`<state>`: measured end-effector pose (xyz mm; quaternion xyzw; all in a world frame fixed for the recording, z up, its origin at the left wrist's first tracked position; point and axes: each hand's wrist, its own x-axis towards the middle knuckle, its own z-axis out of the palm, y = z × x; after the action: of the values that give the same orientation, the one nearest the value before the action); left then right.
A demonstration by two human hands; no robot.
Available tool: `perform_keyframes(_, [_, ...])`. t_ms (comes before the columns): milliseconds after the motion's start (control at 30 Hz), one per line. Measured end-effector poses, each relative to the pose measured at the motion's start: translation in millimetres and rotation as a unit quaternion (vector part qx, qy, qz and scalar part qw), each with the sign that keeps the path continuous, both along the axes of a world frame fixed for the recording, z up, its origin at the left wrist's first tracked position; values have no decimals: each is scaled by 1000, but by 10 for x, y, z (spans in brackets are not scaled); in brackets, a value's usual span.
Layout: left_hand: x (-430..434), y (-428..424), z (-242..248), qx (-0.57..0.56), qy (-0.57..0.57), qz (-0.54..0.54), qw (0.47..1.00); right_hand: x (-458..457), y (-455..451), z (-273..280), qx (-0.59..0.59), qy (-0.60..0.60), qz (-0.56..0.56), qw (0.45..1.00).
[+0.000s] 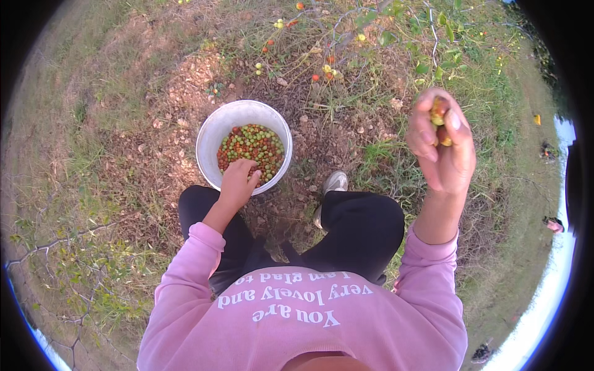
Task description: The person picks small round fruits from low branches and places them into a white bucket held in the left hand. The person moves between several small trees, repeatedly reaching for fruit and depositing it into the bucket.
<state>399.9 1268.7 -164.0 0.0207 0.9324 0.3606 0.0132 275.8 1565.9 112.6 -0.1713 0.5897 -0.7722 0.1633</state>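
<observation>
Before me on the ground stands a white plastic bucket (207, 142), partly filled with small round green and red-brown fruits, apparently jujubes (253, 139). My left hand (237, 180) reaches over its near rim, fingers low at the fruit; the fingertips are partly hidden, so I cannot tell whether they grip any. Raised at the right, well apart from the bucket, my right hand (443, 143) is closed around at least two mottled brown and yellow-green jujubes (440, 110), which show between thumb and fingers.
Thin branches (343, 18) bearing leaves and red and yellow-green fruits (328, 72) hang beyond the bucket. Another thorny branch (60, 241) spreads at the lower left. My shoe (336, 181) rests on stony soil and grass right of the bucket.
</observation>
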Motion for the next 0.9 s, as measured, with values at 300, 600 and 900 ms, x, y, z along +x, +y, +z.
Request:
perform_keyframes(300, [43,159,88,-30,17,1,999,61,-1341,-1292,391,101,183,896])
perform_keyframes(600, [39,189,84,-51,12,-3,999,-361,336,-1243,185,-113,-37,976])
perform_keyframes(900, [24,195,126,-46,-6,-6,999,-483,878,-1565,-5,-139,-373,917])
